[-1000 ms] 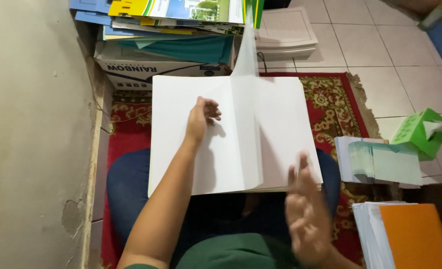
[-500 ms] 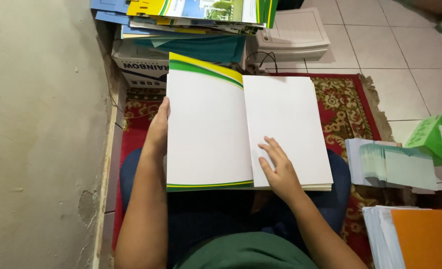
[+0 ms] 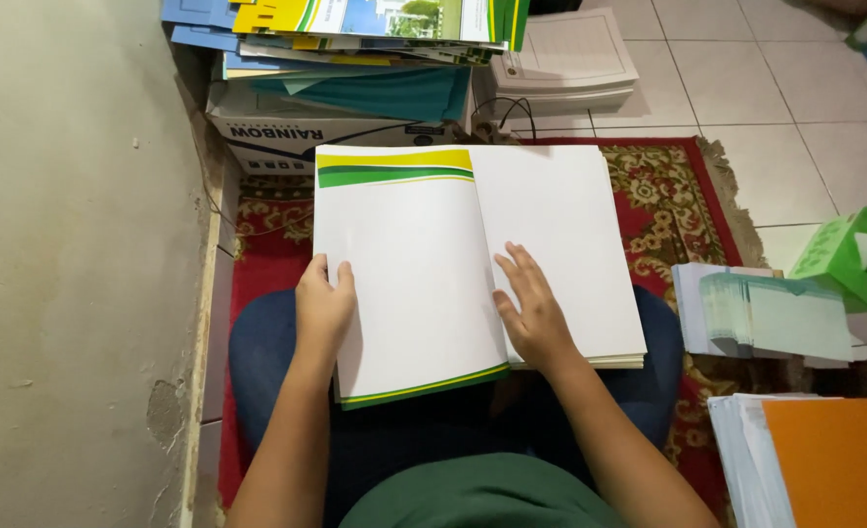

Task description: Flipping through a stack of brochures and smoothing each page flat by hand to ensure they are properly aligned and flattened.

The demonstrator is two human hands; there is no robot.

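Down on the floor, a red patterned rug [image 3: 688, 210] over pale tiles, with a grey wall [image 3: 72, 264] along the left side. Across the lap, a big open booklet [image 3: 473, 264] of white pages, lying flat now. A second ago one sheet stood up in the middle, mid-flip; half a second ago already down. Now spread fully open, with a yellow and green band across the top of the left page and a thin green stripe along its bottom edge. So one more page turned and settled. Left hand [image 3: 322, 311] curled over the left edge of the booklet, thumb on top, pinching that edge. Right hand [image 3: 531, 311] open and flat, fingers spread, pressing near the middle fold, gripping nothing. Two hands, well apart, one on each page. One cardboard box [image 3: 297, 132] behind the booklet, with one pile of coloured folders [image 3: 375, 39] on top. One stack of white paper [image 3: 565, 59] further back. One green tissue box [image 3: 844, 259] at the right, beside one stack of pale sheets [image 3: 756, 313]. One orange folder [image 3: 834, 464] on another paper pile in the near right corner.
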